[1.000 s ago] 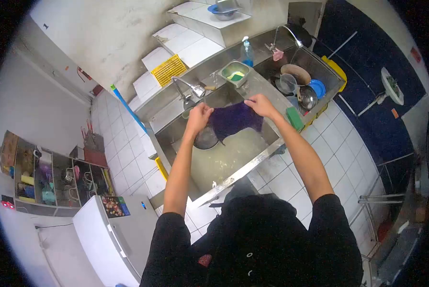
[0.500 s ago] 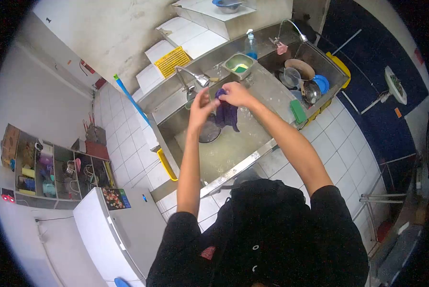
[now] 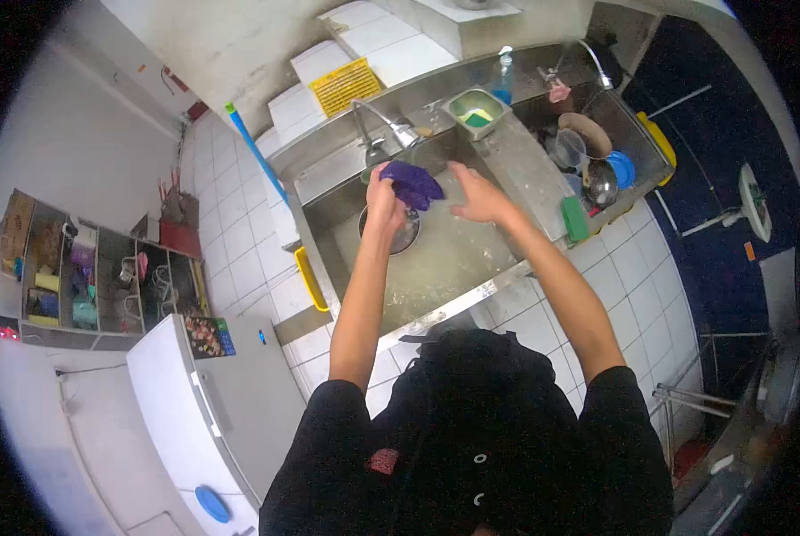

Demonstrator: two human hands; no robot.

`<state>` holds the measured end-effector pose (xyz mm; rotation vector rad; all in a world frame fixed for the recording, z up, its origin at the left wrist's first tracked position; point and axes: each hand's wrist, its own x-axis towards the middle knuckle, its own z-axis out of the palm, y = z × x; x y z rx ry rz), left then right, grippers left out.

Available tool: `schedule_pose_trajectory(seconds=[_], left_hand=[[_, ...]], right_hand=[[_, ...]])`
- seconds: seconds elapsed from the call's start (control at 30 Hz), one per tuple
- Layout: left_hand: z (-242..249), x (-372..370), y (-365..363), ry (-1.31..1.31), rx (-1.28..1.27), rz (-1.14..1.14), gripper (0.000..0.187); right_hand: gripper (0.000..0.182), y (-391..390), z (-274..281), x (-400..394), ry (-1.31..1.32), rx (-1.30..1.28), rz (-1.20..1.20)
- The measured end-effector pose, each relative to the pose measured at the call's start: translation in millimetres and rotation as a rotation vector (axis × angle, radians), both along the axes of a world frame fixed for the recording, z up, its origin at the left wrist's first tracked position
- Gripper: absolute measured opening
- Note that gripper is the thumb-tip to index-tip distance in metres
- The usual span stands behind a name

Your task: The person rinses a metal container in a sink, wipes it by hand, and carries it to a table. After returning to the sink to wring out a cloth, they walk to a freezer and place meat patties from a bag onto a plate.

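Note:
A crumpled purple cloth (image 3: 412,185) is gripped in my left hand (image 3: 385,201), above the left sink basin (image 3: 336,252). To its right, my right hand (image 3: 482,195) is off the cloth, fingers apart, holding nothing. Below the cloth a round metal pot (image 3: 407,238) sits in cloudy water; the cloth and my left hand hide part of it. Behind the cloth the faucet (image 3: 404,132) arches over the basin.
Several dishes, among them a blue bowl (image 3: 621,169) and a clear container (image 3: 570,147), fill the right basin. Between the basins lie a metal tray (image 3: 477,113) with a sponge and a green sponge (image 3: 575,219). A soap bottle (image 3: 504,76) stands behind.
My right hand has let go of the cloth and moved right, its fingers opening. The cloth, hanging down before, is now bunched up in my left hand. The view has shifted slightly.

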<state>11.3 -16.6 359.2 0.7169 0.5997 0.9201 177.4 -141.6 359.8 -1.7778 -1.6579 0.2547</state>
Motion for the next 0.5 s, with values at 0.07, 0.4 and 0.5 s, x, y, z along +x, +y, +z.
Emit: schedule_pose_trajectory(seconds=[0.07,0.4,0.5], left_hand=[[1.1,-4.1,6.9,0.068,0.008,0.022,0.030],[-2.9,-116.1,75.7,0.138,-0.132,-0.220,0.044],[-11.5,-98.8,83.7,0.050,-0.051,-0.344,0.055]], right_hand=[[0.078,20.3,10.6,-38.3,0.290,0.087,0.164],[0.045,124.1,-12.1,-71.7,0.687,-0.183,0.380],[0.044,139.8,13.4,-77.8,0.518,-0.192,0.505]])
